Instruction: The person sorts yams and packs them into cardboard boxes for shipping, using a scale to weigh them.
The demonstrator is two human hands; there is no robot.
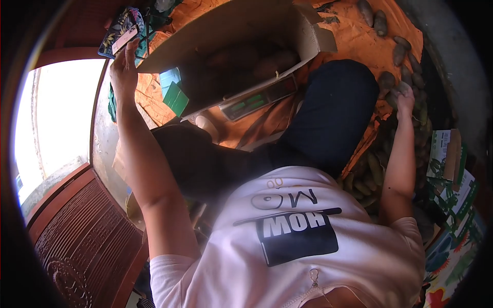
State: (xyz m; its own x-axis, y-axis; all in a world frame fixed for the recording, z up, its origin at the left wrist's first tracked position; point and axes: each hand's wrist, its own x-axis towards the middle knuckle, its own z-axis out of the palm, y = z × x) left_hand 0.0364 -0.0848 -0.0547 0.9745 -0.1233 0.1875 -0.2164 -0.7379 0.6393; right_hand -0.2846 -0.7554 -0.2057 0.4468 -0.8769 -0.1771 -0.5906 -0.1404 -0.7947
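Note:
My left hand (124,69) is raised at the upper left, its closed fingers at the lower edge of a pale pink phone (125,39). Behind the phone is a dark patterned pouch or case (119,25). At the right, my right hand (405,99) is closed round a brownish tuber (392,97), partly hidden by the fingers, beside a pile of similar tubers (377,169). Between the hands stands a large open cardboard box (231,20) with dark, shadowed tubers inside.
A scale with a green-lit display (251,105) sits under the box's near edge, on an orange sheet (354,38). Loose tubers lie at the upper right. My bent legs (328,113) are in front. Printed cartons (444,154) stand right; a carved wooden panel (87,231) is left.

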